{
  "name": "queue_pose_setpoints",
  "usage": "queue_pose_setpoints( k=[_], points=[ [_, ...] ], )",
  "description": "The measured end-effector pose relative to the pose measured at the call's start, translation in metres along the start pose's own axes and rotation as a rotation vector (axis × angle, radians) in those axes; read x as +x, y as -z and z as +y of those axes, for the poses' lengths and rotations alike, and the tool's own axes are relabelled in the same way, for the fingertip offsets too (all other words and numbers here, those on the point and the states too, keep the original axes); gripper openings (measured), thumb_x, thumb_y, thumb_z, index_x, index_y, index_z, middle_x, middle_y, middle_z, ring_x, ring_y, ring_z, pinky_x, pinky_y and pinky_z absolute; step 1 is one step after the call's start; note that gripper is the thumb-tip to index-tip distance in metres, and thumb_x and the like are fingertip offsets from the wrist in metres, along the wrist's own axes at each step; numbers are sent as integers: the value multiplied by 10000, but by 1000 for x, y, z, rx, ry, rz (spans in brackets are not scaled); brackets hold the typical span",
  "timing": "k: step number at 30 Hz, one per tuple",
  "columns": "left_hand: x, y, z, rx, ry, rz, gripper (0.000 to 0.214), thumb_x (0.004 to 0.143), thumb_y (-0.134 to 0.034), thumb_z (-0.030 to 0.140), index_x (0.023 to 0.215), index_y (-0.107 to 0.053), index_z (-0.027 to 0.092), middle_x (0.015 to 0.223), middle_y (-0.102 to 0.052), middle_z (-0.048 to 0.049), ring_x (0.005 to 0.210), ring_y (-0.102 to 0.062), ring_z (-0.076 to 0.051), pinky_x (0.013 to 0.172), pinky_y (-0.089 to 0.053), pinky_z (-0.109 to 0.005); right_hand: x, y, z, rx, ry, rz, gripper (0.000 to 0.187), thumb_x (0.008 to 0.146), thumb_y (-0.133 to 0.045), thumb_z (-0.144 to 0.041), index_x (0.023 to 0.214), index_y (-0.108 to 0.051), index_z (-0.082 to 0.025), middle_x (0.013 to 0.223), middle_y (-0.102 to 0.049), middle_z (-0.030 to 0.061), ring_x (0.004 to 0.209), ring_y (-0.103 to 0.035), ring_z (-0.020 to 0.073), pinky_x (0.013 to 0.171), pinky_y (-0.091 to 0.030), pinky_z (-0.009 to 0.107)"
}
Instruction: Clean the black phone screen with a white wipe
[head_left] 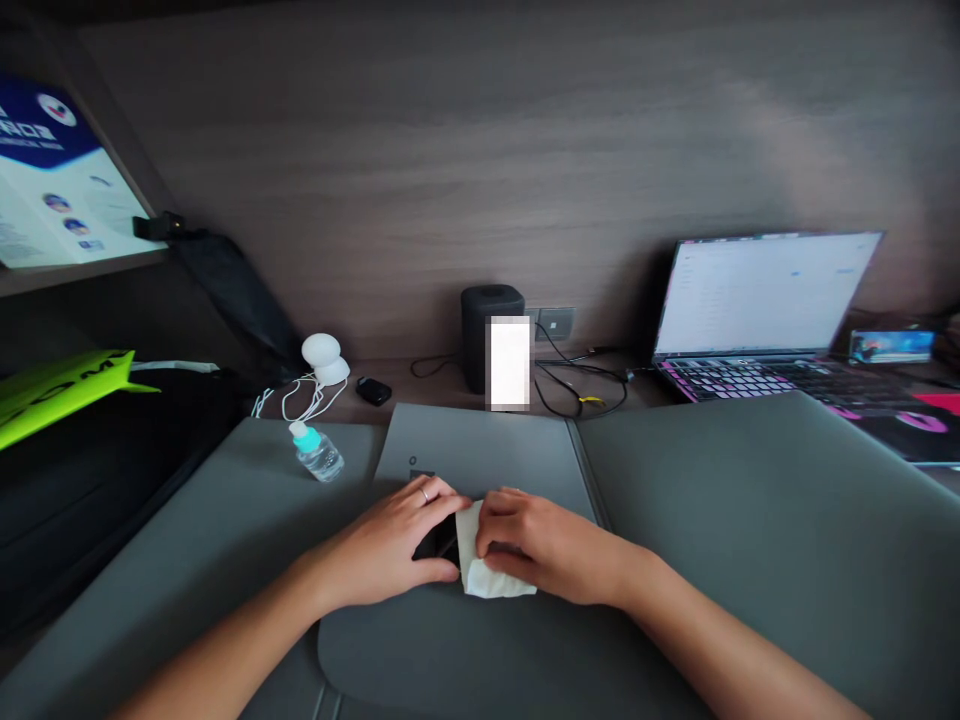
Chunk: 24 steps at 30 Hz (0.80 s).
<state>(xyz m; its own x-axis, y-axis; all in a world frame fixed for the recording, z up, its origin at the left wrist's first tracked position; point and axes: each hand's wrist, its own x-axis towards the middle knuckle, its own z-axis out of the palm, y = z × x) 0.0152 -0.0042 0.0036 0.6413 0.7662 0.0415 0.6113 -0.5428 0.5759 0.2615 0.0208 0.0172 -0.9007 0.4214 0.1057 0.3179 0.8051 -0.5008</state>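
Note:
My left hand [397,545] is curled around a flat black object [439,545], probably a phone, holding it on the grey mat [712,520]. My right hand [536,545] presses a folded white cloth [484,578] against that object, fingers bent down onto the cloth. A ring shows on my left hand. Most of the black object is hidden under both hands.
A small clear bottle with a teal cap [316,450] lies left of my hands. Behind are a white round gadget with cord [324,362], a black cylinder speaker [487,335], cables, and an open laptop [765,310] at right. A black bag [90,470] lies left.

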Motion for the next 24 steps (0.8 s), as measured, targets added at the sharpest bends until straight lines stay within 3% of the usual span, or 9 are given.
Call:
queue_pose_setpoints(
  k=[6,11,17,20,24],
  points=[
    [0,0,1,25,12,-17,550,816,-702,259,1327,-506,311,1264,-539,-41,1195,-498,-273,1011,-413,-397,-1,2,1,-28,-109,32,122,949,-529,-132,926,-646,-151,925,-597,69,913,-555,186,815,-453,304],
    [0,-1,0,13,14,-11,576,818,-701,261,1350,-488,318,1280,-540,-43,1204,-499,-274,1018,-419,-399,-2,2,2,-25,-52,3,120,935,-575,-167,1026,-652,-165,982,-590,77,945,-566,193,858,-451,319],
    [0,0,-1,21,24,-13,582,808,-713,285,1347,-497,321,1279,-542,-47,1199,-505,-287,1010,-422,-416,-2,5,3,-76,-105,31,118,962,-517,-170,961,-635,-156,950,-579,78,904,-558,193,810,-453,319],
    [0,0,-2,6,12,-6,577,816,-703,289,1352,-492,326,1283,-542,-48,1201,-504,-286,1015,-419,-421,-4,5,4,-36,-51,-10,91,934,-588,-196,995,-648,-165,965,-584,70,911,-565,188,818,-451,308],
    [-1,0,-3,-2,2,0,567,821,-698,308,1352,-499,322,1281,-542,-52,1191,-509,-290,1015,-414,-422,-7,7,8,-9,-83,-30,129,890,-673,-247,988,-658,-164,954,-594,59,926,-570,191,812,-445,301]
  ],
)
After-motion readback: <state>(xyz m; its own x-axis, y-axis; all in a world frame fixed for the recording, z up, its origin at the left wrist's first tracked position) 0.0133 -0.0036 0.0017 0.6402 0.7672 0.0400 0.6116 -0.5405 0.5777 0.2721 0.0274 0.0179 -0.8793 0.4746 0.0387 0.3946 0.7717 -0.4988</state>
